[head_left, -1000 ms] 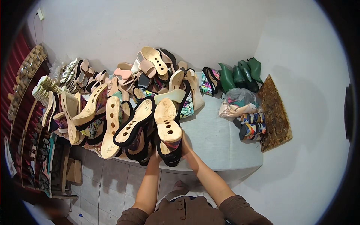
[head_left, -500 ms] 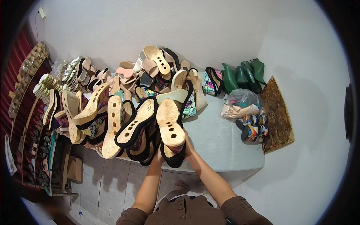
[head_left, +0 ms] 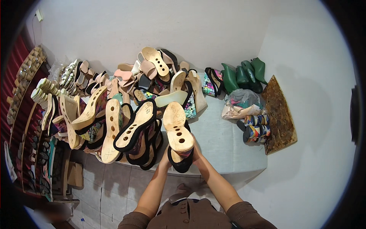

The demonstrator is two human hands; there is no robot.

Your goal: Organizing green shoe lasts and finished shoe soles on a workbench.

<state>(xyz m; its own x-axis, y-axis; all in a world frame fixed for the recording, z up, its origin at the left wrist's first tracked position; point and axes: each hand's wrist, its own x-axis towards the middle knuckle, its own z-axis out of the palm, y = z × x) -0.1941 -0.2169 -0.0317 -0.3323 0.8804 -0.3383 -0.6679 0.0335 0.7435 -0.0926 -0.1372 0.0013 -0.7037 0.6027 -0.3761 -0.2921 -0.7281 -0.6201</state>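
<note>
A stack of wedge shoe soles stands at the front edge of the table, held between my two hands. On top is a bare pale wedge sole (head_left: pixel 178 131) with a row of round holes, lying over a black-edged wedge (head_left: pixel 180 165). My left hand (head_left: pixel 165 159) grips the left side and my right hand (head_left: pixel 196 151) the right side; most of the fingers are hidden behind the stack. Just left of it is another stack, topped by a black-rimmed wedge sole (head_left: pixel 137 124). Beyond that lies a plain wedge sole (head_left: pixel 111 131) with holes.
Sandals and wedges (head_left: pixel 152 76) heap along the back of the pale-covered table (head_left: pixel 217 145). At the right are green shoe lasts (head_left: pixel 244 76), a clear plastic bag (head_left: pixel 243 104), patterned rolled pieces (head_left: pixel 257 128) and a stained board (head_left: pixel 280 116). A shelf of shoes (head_left: pixel 36 152) stands at the far left.
The held stack and both hands have shifted slightly right, opening a wider gap from the black-rimmed stack. The rest of the view has moved a little left.
</note>
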